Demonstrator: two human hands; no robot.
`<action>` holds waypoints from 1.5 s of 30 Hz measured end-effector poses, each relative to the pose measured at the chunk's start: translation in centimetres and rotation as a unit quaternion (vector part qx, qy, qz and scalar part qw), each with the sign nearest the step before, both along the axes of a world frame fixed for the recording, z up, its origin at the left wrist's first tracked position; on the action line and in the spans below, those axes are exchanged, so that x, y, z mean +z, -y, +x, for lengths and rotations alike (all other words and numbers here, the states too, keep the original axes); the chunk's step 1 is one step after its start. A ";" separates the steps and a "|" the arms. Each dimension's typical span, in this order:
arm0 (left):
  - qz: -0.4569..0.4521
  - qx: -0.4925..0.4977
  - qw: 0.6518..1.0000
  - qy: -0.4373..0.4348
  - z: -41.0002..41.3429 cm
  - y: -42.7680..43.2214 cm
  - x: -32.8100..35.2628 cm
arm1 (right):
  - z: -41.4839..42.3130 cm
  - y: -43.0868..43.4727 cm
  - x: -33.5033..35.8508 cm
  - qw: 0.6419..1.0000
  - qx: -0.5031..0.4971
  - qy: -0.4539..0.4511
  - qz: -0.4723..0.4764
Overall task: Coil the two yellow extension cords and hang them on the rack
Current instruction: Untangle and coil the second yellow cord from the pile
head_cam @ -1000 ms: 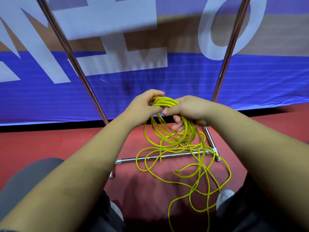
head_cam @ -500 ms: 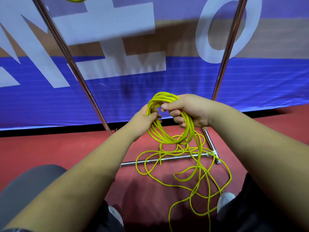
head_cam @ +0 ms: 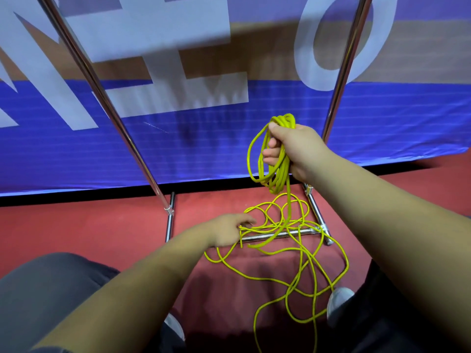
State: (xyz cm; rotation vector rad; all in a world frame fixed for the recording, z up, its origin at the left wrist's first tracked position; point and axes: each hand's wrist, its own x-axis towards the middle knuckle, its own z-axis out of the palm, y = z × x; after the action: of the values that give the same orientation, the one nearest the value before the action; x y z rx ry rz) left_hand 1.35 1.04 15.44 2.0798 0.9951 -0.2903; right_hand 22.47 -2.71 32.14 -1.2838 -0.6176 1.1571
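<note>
Bare forearms reach forward from the bottom corners of the head view, over dark trouser legs. The right hand (head_cam: 295, 151) is raised at mid-height, knuckles up and wrist bent slightly down, just in front of the right upright of the shiny chrome tube rack (head_cam: 341, 72). Its fingers are curled tight around a bundle of loops of the thin yellow extension cord (head_cam: 276, 159); the thumb presses across the top of the bundle, and the loops hang down below the fist as a narrow oval. One looser loop bows out to the left of the bundle.

The left hand (head_cam: 229, 231) is stretched low toward the red floor (head_cam: 102, 225), palm down, fingers extended and loosely spread, somewhat blurred. Its fingertips meet strands of the loose cord where they cross the rack's front floor bar; whether any strand is actually pinched cannot be told.

From the held bundle a strand drops straight down into the uncoiled remainder, which lies in tangled curves over the rack's base bars and sprawls on the floor toward the person's feet, between two light-coloured shoes (head_cam: 339, 299). Behind the rack hangs a blue banner with large white letters (head_cam: 204, 149).
</note>
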 end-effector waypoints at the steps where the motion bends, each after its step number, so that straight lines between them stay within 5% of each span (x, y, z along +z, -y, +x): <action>1: 0.006 -0.066 0.997 -0.035 0.1 0.7 -0.4 | 0.1 0.0 0.1 1.000 -0.011 -0.010 0.004; 5: 0.077 -0.198 0.971 -0.109 1.2 2.1 -2.4 | 0.7 -0.4 0.7 0.999 -0.028 -0.044 0.009; 10: 0.131 -0.175 0.971 -0.093 0.2 0.7 -3.6 | 2.0 -0.4 1.0 1.000 -0.004 0.012 -0.015; 14: 0.159 -0.037 0.986 0.008 -1.6 -3.0 -0.4 | 3.1 0.0 1.8 0.992 0.066 0.105 -0.020; 18: 0.258 0.175 0.941 0.134 -2.8 -5.9 4.7 | 4.1 0.2 2.3 0.986 0.117 0.119 -0.026; 21: 0.214 0.251 0.926 0.184 -3.0 -7.1 9.1 | 4.3 0.4 2.9 0.981 0.159 0.108 -0.022; 25: 0.307 0.157 0.931 0.119 -4.1 -8.8 14.6 | 3.9 0.6 3.6 0.970 0.205 0.131 -0.019; 29: 0.427 -0.058 0.899 0.079 -4.1 -9.8 20.0 | 3.2 0.3 3.2 0.963 0.217 0.159 -0.026; 33: 0.476 -0.011 0.857 0.197 -3.2 -8.4 21.0 | 2.2 -0.6 2.4 0.963 0.203 0.171 -0.040; 38: 0.347 0.212 0.880 0.247 -1.3 -7.1 18.3 | 0.6 -1.3 1.4 0.950 0.232 0.201 -0.059; 45: 0.219 0.198 0.930 0.221 -1.7 -8.7 17.1 | -1.4 -1.9 0.8 0.942 0.289 0.139 -0.097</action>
State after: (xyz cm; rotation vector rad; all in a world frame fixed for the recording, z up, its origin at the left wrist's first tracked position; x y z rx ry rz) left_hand -0.30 9.78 32.57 2.1182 1.2361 0.6359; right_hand 21.12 -0.79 32.93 -1.4976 -1.1689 1.5550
